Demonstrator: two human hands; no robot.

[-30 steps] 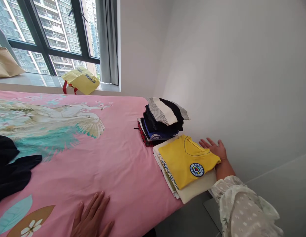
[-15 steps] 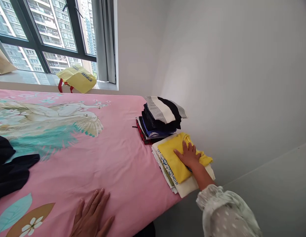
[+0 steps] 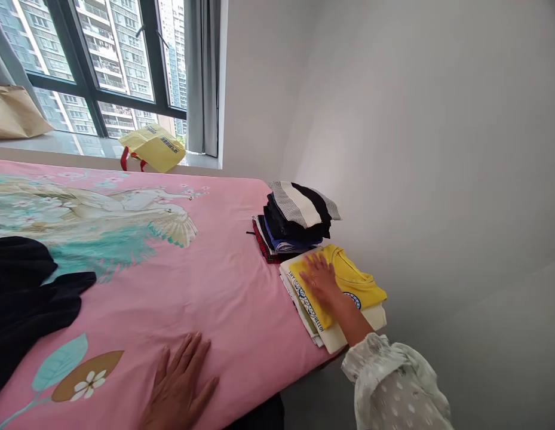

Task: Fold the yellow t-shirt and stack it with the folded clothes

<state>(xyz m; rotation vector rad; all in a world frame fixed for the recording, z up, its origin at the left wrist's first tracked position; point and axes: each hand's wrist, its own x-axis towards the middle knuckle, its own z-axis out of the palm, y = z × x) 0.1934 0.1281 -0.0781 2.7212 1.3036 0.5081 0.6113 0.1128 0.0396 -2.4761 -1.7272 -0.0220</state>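
Note:
My right hand (image 3: pixel 321 279) is over the left part of a folded yellow T-shirt (image 3: pixel 349 272), fingers spread and slightly blurred. The shirt tops a low pile of folded clothes (image 3: pixel 335 339) in cream and green at the bed's right edge. Flat on the pink bedsheet (image 3: pixel 241 322) rests my left hand (image 3: pixel 181 382), fingers stretched out and nothing in it. Just behind the yellow shirt stands a taller stack of folded clothes (image 3: pixel 299 221), with a black, white and striped piece on top and dark, blue and red plaid ones below.
Dark crumpled clothing (image 3: pixel 39 298) lies on the bed at the left. On the window sill are a yellow bag (image 3: pixel 158 149) with red handles and a brown paper bag (image 3: pixel 17 113). A grey curtain (image 3: pixel 203 77) hangs by the window. The wall (image 3: pixel 416 149) rises along the right.
My right hand has slid left across the yellow T-shirt, uncovering its neckline and round print. My left hand stays flat on the bed. The view has turned slightly left.

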